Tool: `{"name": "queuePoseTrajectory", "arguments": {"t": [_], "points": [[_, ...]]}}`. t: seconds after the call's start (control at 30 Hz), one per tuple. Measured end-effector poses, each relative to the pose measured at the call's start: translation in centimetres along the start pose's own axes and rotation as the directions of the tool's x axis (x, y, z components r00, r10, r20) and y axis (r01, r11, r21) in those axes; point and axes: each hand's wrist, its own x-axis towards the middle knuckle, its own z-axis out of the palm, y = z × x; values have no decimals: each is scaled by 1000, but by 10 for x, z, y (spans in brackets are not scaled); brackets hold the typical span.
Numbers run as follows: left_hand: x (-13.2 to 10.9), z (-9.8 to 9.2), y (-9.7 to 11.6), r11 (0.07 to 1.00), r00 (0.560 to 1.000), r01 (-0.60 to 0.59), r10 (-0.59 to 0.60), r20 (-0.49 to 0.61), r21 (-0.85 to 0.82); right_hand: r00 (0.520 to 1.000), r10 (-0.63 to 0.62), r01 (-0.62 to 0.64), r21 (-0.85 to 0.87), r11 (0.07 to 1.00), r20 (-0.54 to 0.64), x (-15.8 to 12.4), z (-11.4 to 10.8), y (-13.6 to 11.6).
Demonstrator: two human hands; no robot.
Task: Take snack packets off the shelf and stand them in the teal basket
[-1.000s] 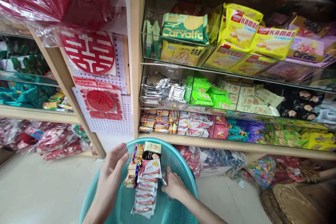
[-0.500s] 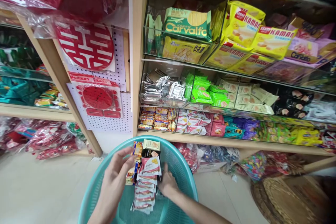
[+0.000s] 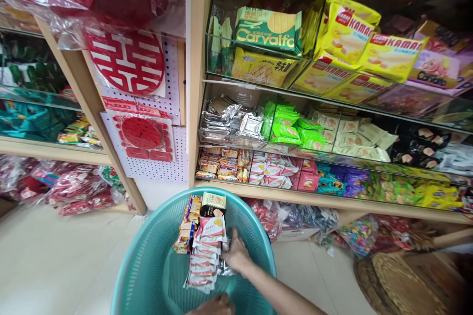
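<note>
A teal plastic basket stands on the floor in front of me. Inside it, pink-and-white snack packets lie overlapped in a long row. Orange-and-blue biscuit packets sit to their left. At the far end are a cream packet and a black packet. My right hand is at the row's right side, its fingers around silver packets that are partly hidden. My left hand is low at the basket's near side, cut off by the frame edge; its fingers are mostly hidden.
Shelves of sorted snack packets rise behind the basket. Bagged goods lie under the lowest shelf. Woven trays rest on the floor at right. Red paper decorations hang on a pegboard at left.
My left hand has left the far-left side of the packets and dropped to the basket's near side. My right hand has stayed beside the row, and more of the silver packets shows.
</note>
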Motion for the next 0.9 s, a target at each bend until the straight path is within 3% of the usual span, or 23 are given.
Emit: {"name": "queuePoseTrajectory", "arguments": {"t": [0.23,0.4,0.53,0.73,0.9], "points": [[13,0,29,988,998,54,-58,18,144,999,-10,6,107,994,32,0,-5,7],[12,-17,52,955,983,130,-159,88,267,995,25,-47,228,973,101,-4,-18,11],[9,-30,64,930,975,181,-212,65,320,977,65,-133,342,930,204,-9,-19,10],[8,-30,69,892,948,249,-304,92,376,959,61,-192,475,859,277,-10,-9,20],[12,-21,62,877,956,273,-293,-10,396,959,52,-198,529,825,278,-10,-10,24]]}}
